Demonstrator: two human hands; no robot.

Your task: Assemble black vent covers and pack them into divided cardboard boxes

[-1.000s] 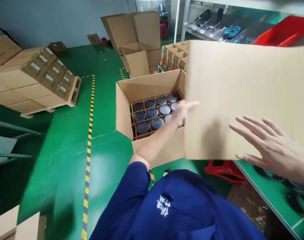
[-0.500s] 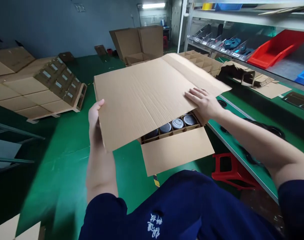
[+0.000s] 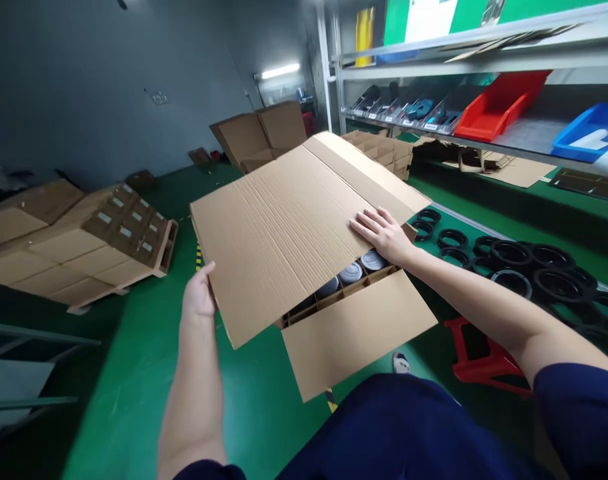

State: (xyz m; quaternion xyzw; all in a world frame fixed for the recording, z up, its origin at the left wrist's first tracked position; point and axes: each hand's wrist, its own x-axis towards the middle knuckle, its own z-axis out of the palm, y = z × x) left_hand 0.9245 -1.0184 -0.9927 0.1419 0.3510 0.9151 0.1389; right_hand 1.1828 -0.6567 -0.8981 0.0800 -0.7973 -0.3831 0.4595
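A large cardboard sheet (image 3: 284, 233) with a creased strip along its far right side lies slanted over an open carton (image 3: 359, 333). My left hand (image 3: 200, 293) grips the sheet's left edge, thumb on top and fingers hidden beneath. On the sheet's near right part rests my right hand (image 3: 381, 235), its fingers stretched out flat; the thumb is hidden. Below the sheet's near edge, round silvery-grey lids (image 3: 351, 272) show in the carton's divider cells. The carton's near flap hangs outward toward me, and the sheet hides most of the inside.
Black rings (image 3: 549, 260) lie on the green bench at right, with a red stool (image 3: 487, 357) below. Shelves hold a red bin (image 3: 501, 107) and a blue bin (image 3: 591, 130). Stacked cartons (image 3: 84, 247) stand on a pallet at left. Cardboard dividers (image 3: 384, 153) sit behind the sheet.
The view has turned right and tilted up, showing more shelf and rings. The sheet has come lower over the carton, covering more lids. Both hands keep their places on it.
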